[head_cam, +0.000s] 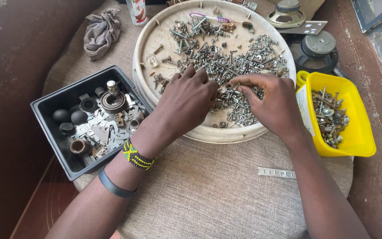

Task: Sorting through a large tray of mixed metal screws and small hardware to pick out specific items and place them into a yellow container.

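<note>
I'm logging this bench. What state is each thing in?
Round tray: full of loose screws.
Yellow bin: partly filled with rusty screws.
Black bin: holds knobs and metal parts.
Rag: crumpled.
Left hand: palm down on the screws.
Right hand: fingertips in the pile.

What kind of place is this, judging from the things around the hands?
Probably a small repair workshop or a hobby bench. A round tray holds mixed screws and bolts, a yellow tub holds rusty fasteners, and loose speaker parts lie nearby.
</note>
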